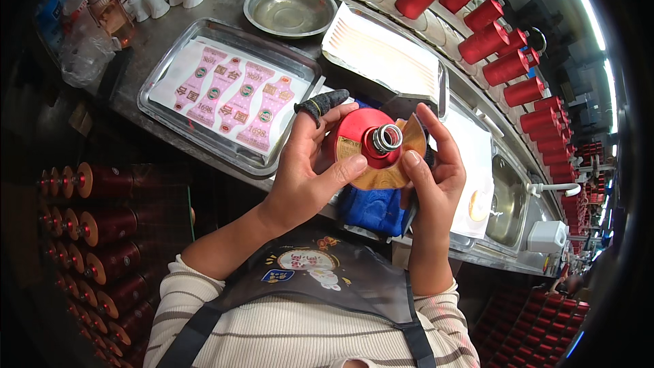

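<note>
A red bottle (355, 125) with a silver threaded neck (387, 138) is tilted with its neck toward me, between my two hands. A curved gold label (381, 178) wraps part of its shoulder, and one end stands up free on the right. My left hand (300, 174) is closed round the bottle's left side, its thumb pressing on the gold label; a black knitted cover (321, 105) sits on one finger. With thumb and fingers, my right hand (439, 180) grips the label's right part against the bottle. Below the bottle lies a blue cloth (373, 210).
On the metal counter, a steel tray (151, 88) holds pink-and-white label sheets (228, 99). Behind are a steel basin (253, 8) and a tray of pale strips (381, 54). A sink (505, 201) stands right. Red bottles (485, 39) line a curved conveyor; more (109, 223) are stacked lower left.
</note>
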Available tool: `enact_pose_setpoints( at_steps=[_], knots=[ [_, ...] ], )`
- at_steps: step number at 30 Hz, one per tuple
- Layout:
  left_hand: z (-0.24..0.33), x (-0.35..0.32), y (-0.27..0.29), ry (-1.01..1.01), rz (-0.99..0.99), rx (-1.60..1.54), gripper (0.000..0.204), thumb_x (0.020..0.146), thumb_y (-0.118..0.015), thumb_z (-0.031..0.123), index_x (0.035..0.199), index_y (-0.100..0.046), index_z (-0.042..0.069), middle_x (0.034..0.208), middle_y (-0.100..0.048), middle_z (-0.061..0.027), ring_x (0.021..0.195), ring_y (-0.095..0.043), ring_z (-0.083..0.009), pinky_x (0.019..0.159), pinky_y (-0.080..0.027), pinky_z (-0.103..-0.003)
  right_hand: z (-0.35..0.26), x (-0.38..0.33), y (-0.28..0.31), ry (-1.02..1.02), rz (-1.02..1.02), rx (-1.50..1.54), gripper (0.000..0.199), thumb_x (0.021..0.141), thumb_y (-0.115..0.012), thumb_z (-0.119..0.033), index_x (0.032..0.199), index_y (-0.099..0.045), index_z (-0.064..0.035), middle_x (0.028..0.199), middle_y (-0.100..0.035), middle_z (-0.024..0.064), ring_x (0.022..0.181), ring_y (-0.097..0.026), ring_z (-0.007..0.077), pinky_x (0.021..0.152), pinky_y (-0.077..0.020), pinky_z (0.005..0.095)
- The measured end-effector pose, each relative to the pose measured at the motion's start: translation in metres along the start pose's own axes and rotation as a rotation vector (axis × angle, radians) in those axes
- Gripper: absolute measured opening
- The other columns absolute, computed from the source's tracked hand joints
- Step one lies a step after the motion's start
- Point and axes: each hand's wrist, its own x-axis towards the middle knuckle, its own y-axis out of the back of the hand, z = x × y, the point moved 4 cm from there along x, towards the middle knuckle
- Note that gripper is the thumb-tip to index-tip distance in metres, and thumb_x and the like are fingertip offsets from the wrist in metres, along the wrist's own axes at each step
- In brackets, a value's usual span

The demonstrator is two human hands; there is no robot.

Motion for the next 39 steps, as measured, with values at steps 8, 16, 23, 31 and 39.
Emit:
enact_pose_setpoints(
  at_steps=[8,16,23,31,39],
  knots=[
    [0.004,0.003,0.002,0.118,-0.006,-0.111,0.067,0.088,-0.065,-0.003,0.148,-0.033,-0.001,0.149,-0.046,-0.0176,0.141,-0.043,-0.0246,0.119,-0.032,-0.041,0.025,-0.006,0.001,0.224,0.132,-0.002,0.059,0.097,-0.061,-0.013,0.150,-0.041,0.0024,0.121,-0.066,0.0110,0.056,-0.046,-0.0001,0.050,-0.0373,0.0155],
    [-0.002,-0.002,0.000,0.025,-0.030,-0.067,0.066,0.093,-0.071,0.007,0.147,-0.035,-0.004,0.145,-0.048,-0.0160,0.131,-0.052,-0.0183,0.111,-0.042,-0.034,0.028,-0.007,-0.001,0.289,0.051,-0.179,0.070,0.090,-0.069,-0.001,0.152,-0.036,0.0036,0.154,-0.044,0.0153,0.063,-0.051,-0.0003,0.055,-0.0407,0.0155],
    [-0.006,0.002,0.000,0.013,-0.006,-0.085,0.063,0.094,-0.071,0.010,0.146,-0.037,-0.004,0.141,-0.050,-0.0151,0.129,-0.052,-0.0181,0.110,-0.043,-0.034,0.026,0.004,-0.001,0.389,0.041,-0.176,0.067,0.092,-0.066,0.002,0.153,-0.037,0.0043,0.157,-0.042,0.0173,0.077,-0.062,0.0038,0.062,-0.0485,0.0172],
    [-0.004,0.000,0.003,0.037,-0.038,-0.150,0.061,0.095,-0.068,0.008,0.146,-0.036,-0.004,0.144,-0.048,-0.0155,0.133,-0.049,-0.0192,0.113,-0.040,-0.035,0.034,0.002,0.002,0.323,0.043,-0.030,0.067,0.090,-0.067,0.002,0.151,-0.039,0.0047,0.156,-0.043,0.0176,0.080,-0.063,0.0041,0.063,-0.0485,0.0171],
    [-0.005,0.000,0.003,0.030,-0.044,-0.074,0.060,0.095,-0.063,0.004,0.147,-0.035,-0.002,0.148,-0.046,-0.0174,0.137,-0.047,-0.0235,0.117,-0.035,-0.040,0.031,-0.001,-0.003,0.280,0.025,-0.100,0.070,0.089,-0.070,0.000,0.151,-0.039,0.0037,0.155,-0.045,0.0150,0.068,-0.053,-0.0014,0.058,-0.0416,0.0149]
  ],
)
